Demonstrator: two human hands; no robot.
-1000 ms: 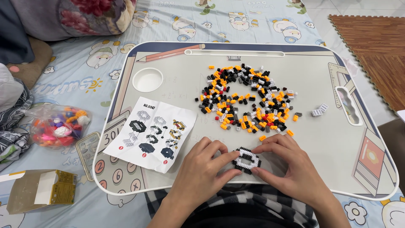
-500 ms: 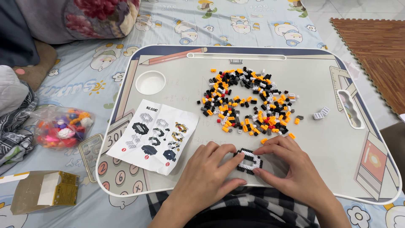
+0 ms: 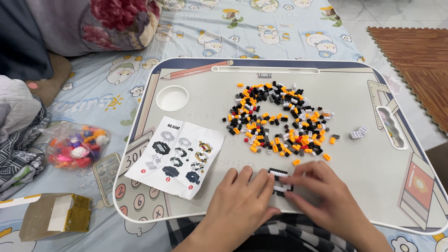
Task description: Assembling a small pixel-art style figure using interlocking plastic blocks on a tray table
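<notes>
A small black-and-white brick assembly (image 3: 280, 180) lies on the grey lap tray (image 3: 354, 177) near its front edge. My left hand (image 3: 240, 203) presses against its left side and my right hand (image 3: 324, 196) grips it from the right, so both hands hold it. Just beyond my fingers a loose pile of tiny black, orange, white and grey bricks (image 3: 277, 119) spreads over the tray's middle. A folded instruction sheet (image 3: 177, 156) with printed build steps lies to the left of my left hand.
A round cup recess (image 3: 172, 98) sits at the tray's back left. A small grey-white brick piece (image 3: 359, 132) lies alone on the right. Left of the tray on the bedsheet are a clear bag of colourful pieces (image 3: 74, 147) and an open cardboard box (image 3: 56, 219).
The view has tilted down slightly. My hands stay on the brick assembly, with small finger shifts.
</notes>
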